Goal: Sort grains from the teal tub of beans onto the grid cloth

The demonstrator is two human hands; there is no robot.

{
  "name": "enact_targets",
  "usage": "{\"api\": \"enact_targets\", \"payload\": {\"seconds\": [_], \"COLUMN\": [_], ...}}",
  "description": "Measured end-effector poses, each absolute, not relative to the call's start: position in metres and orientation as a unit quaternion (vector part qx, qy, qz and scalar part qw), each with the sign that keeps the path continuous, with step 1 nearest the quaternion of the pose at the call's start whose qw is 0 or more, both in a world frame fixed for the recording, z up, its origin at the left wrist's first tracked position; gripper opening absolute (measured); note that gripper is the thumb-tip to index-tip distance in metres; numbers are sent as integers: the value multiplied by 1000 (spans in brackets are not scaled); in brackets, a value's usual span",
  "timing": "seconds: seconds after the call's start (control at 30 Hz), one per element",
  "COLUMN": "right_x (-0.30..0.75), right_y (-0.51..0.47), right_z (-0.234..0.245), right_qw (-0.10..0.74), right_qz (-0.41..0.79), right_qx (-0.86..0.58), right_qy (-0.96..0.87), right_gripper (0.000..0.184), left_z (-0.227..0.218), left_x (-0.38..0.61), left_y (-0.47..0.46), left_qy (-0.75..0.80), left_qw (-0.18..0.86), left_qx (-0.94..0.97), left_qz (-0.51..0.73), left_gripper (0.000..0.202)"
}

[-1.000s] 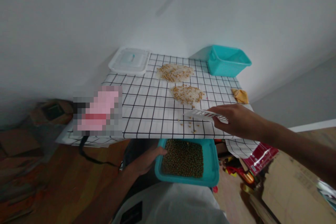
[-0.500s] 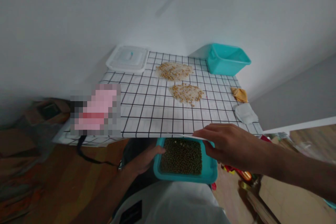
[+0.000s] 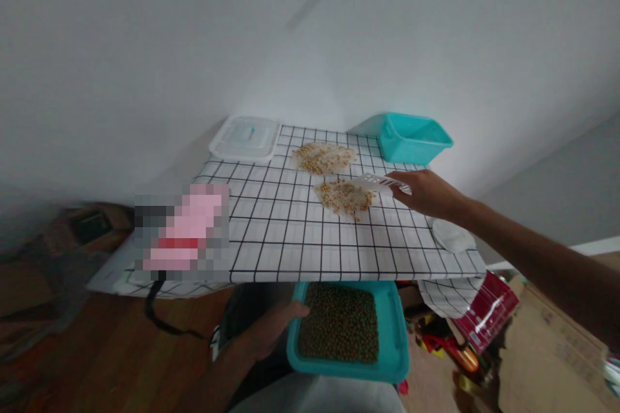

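Observation:
My left hand grips the left side of a teal plastic tub below the table's front edge, thumb over the rim. Small greenish-brown beans cover most of the tub's bottom. My right hand is closed on one end of a flat white slotted plastic piece. Its far end hangs over, or touches, the nearer pile of yellowish beans mixed with pale grains; I cannot tell which. Behind that lies a second similar pile.
A white checked cloth covers the table. A teal bin stands at the back right, a clear lidded box at the back left. A white cloth-like item lies right, a blurred pink object left. Cardboard is on the floor.
My right hand has moved up and forward from the tub to the nearer pile, carrying the white slotted piece. My left hand stays on the tub. The view has tilted up slightly.

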State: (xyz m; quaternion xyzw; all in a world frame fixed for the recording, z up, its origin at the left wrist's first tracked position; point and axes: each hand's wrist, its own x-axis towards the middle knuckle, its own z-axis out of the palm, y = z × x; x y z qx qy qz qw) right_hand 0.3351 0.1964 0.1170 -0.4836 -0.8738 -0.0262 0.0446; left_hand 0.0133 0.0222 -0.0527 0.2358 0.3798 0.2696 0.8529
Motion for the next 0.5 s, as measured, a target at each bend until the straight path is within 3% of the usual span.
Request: {"api": "enact_targets", "payload": {"seconds": [0.5], "right_x": [291], "right_y": [250], "right_z": [117], "right_qw": [48], "right_qz": [15], "right_qx": [-439], "right_qy": [-897], "right_gripper": [34], "left_z": [-47], "left_x": [9], "left_y": [20], "left_qy": [396], "left_qw": [843], "left_qx": [247], "left_qz": [267], "left_gripper": [37]}}
